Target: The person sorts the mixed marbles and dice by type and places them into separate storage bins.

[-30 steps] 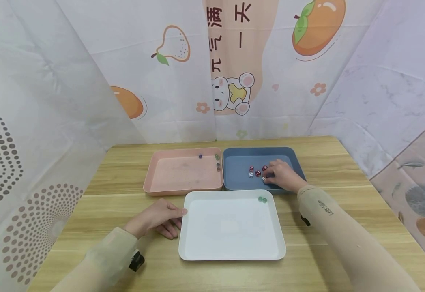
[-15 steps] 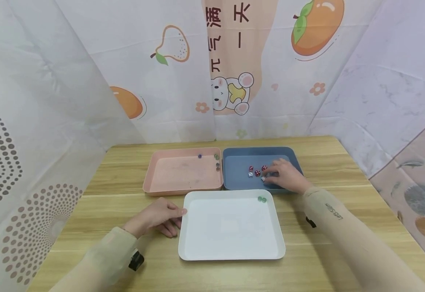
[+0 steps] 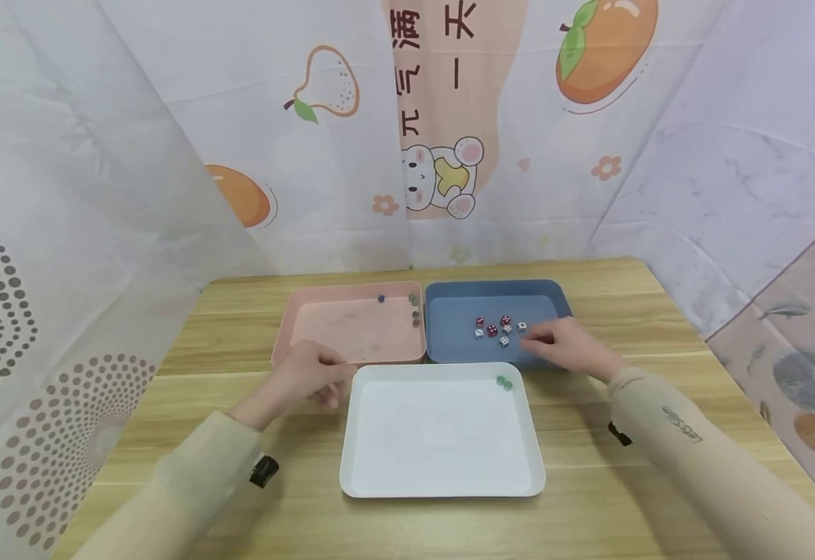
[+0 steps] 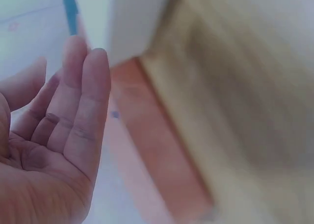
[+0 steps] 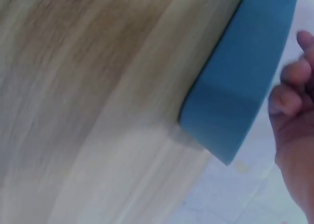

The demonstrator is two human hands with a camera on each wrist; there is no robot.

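My left hand (image 3: 304, 375) hovers over the front edge of the pink tray (image 3: 344, 323), near the back left corner of the white tray (image 3: 435, 443). In the left wrist view its fingers (image 4: 93, 96) are nearly straight and hold nothing. My right hand (image 3: 567, 346) is over the front right of the blue tray (image 3: 449, 311), fingers loosely curled; no object shows in it. Beside its fingertips lie several dice, red ones (image 3: 492, 330) and white ones (image 3: 504, 341). In the right wrist view the right hand (image 5: 294, 106) is partly cut off beyond the blue tray's wall.
Two green glass marbles (image 3: 505, 383) sit in the white tray's back right corner. In the pink tray are a small blue marble (image 3: 381, 299) and several green and dark marbles (image 3: 414, 300) along the right wall. A printed curtain (image 3: 351, 155) hangs behind the wooden table (image 3: 589, 482).
My left hand has left the white tray's left rim and moved up and away. The right hand has drawn back to the right, and more white dice show where it was.
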